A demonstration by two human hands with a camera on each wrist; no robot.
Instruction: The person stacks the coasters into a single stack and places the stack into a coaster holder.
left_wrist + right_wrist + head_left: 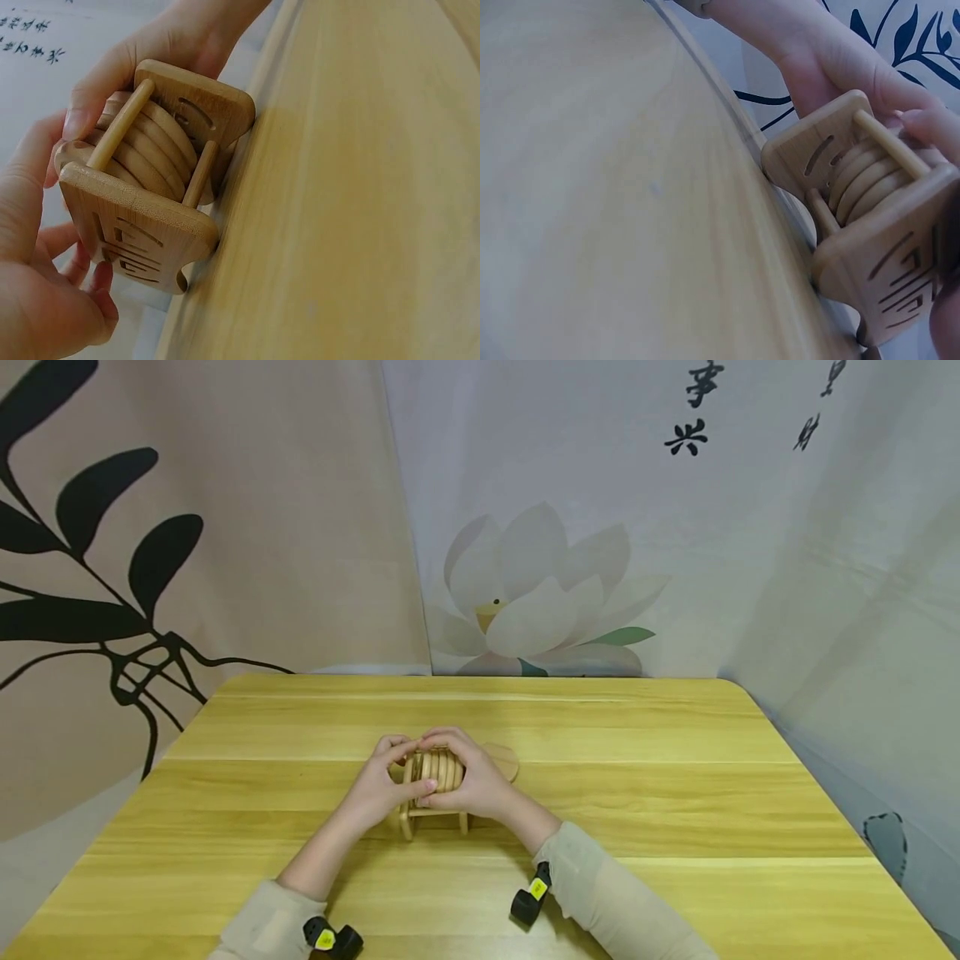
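Observation:
Between my two hands stands a wooden coaster rack [408, 818] with slotted end panels joined by round rods. Several round wooden coasters [442, 771] sit side by side in it, on edge. My left hand [378, 785] curves round the stack from the left, its thumb on the front of the coasters. From the right, my right hand [476, 781] holds the same stack, fingers arched over the top and thumb in front. In the left wrist view, the near panel [139, 232] has carved slots. The right wrist view shows the other panel [892, 262].
A flat round wooden piece [504, 760] partly shows behind my right hand on the table. The wooden table [637, 793] ends at a back edge before a printed curtain [555, 468]. Each sleeve carries a small black wrist camera [531, 897].

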